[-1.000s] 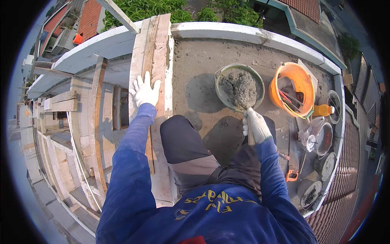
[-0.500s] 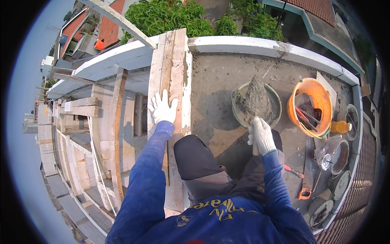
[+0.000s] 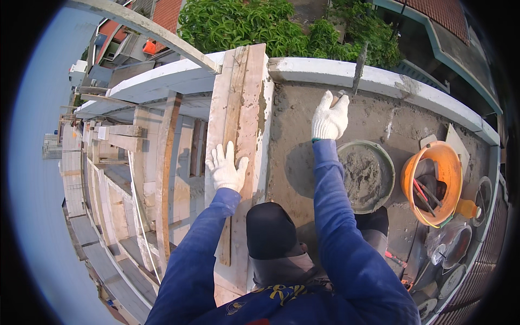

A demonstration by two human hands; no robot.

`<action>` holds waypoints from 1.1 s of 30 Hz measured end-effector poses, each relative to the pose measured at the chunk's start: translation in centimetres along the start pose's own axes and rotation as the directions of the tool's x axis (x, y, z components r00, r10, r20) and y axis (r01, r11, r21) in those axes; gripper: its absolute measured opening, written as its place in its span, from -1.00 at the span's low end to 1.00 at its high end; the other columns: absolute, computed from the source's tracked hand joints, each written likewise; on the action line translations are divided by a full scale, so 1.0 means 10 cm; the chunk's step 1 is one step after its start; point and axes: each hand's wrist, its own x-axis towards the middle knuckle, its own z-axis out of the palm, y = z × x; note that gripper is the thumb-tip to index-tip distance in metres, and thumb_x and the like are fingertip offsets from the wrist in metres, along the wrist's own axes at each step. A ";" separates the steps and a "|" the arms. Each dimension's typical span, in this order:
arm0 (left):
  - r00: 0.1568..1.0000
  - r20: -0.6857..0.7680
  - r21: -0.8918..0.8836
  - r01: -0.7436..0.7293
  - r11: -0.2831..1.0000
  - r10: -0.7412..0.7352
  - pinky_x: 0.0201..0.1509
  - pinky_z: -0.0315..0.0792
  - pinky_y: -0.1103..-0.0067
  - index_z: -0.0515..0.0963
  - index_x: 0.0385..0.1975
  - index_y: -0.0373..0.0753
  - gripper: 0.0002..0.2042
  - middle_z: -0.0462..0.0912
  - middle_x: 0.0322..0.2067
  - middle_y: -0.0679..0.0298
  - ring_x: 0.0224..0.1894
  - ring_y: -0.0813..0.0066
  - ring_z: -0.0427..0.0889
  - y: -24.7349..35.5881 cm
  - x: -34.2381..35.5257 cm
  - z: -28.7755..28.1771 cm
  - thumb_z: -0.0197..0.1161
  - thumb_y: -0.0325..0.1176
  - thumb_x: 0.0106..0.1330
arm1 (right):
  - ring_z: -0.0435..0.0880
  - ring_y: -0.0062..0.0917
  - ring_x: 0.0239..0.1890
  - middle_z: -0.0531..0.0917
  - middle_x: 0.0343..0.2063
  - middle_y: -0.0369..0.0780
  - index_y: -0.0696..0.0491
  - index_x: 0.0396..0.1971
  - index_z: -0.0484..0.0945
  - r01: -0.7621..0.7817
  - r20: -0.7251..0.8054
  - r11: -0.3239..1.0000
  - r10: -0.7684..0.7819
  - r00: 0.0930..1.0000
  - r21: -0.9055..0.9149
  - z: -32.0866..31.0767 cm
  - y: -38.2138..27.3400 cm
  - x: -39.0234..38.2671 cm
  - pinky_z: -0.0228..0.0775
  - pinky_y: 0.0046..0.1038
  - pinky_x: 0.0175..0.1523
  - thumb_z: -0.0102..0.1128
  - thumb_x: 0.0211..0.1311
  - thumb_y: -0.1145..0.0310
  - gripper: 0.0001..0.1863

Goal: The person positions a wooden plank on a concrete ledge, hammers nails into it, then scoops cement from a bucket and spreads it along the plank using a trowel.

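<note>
Left hand (image 3: 226, 170) lies spread on boards (image 3: 250, 111); right hand (image 3: 330, 119) grips a trowel (image 3: 360, 69), bucket (image 3: 391, 172) of mortar (image 3: 363, 173) near that hand's right.

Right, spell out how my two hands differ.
The left hand rests with fingers spread on the wooden boards; the right hand grips a trowel. The right reaches farther forward than the left. Both wear white gloves.

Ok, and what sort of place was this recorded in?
Probably a building site, seemingly above ground level: there's a tub of grey, mortar-like mix, long wooden boards, and foliage seen from above beyond a low white wall.
</note>
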 end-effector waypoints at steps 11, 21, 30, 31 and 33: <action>0.999 -0.011 0.030 -0.047 0.998 0.048 0.77 -0.15 -0.13 0.24 0.70 -0.10 -0.16 0.23 0.65 -0.16 0.72 -0.16 0.09 0.09 0.03 -0.07 0.30 0.16 0.52 | 0.79 0.19 -0.01 0.81 -0.12 0.12 0.08 0.08 0.64 0.077 0.587 0.960 -0.228 0.777 0.270 0.08 -1.21 -0.79 0.61 0.02 0.10 0.22 0.56 -0.08 -0.51; 1.000 0.022 0.012 0.006 1.000 -0.006 0.78 -0.15 -0.09 0.24 0.71 0.03 -0.19 0.21 0.68 -0.09 0.74 -0.13 0.09 0.06 0.05 -0.08 0.17 0.27 0.56 | 0.67 -0.63 -0.47 0.62 -0.34 -0.29 0.07 0.18 0.60 -0.579 0.780 0.810 0.302 0.548 0.093 -1.43 0.42 -0.88 0.66 -0.46 -0.39 0.14 0.69 0.02 -0.58; 1.000 0.004 0.009 -0.004 1.000 0.004 0.76 -0.12 -0.12 0.29 0.69 0.03 -0.19 0.24 0.66 -0.10 0.72 -0.17 0.13 0.09 0.10 -0.08 0.19 0.28 0.54 | 0.65 -0.61 -0.50 0.62 -0.31 -0.27 0.07 0.13 0.60 -0.539 0.827 0.821 0.163 0.539 0.189 -1.21 0.12 -0.72 0.63 -0.46 -0.42 0.12 0.72 -0.01 -0.58; 1.000 -0.008 -0.001 -0.013 1.000 0.013 0.77 -0.14 -0.14 0.29 0.69 0.03 -0.19 0.23 0.67 -0.10 0.72 -0.17 0.13 0.06 0.07 -0.02 0.19 0.28 0.54 | 0.65 -0.62 -0.50 0.62 -0.31 -0.27 0.07 0.13 0.60 -0.510 0.822 0.840 0.155 0.548 0.182 -1.41 -0.02 -0.68 0.62 -0.48 -0.42 0.12 0.73 -0.01 -0.58; 1.000 -0.003 0.009 -0.009 1.000 0.009 0.77 -0.15 -0.15 0.27 0.70 0.03 -0.19 0.22 0.67 -0.10 0.73 -0.16 0.10 0.09 0.06 -0.03 0.19 0.28 0.54 | 0.72 -0.54 -0.51 0.73 -0.36 -0.19 0.12 0.17 0.62 -0.423 0.772 0.902 0.205 0.602 0.091 -1.87 0.02 -0.57 0.63 -0.44 -0.41 0.09 0.72 -0.03 -0.52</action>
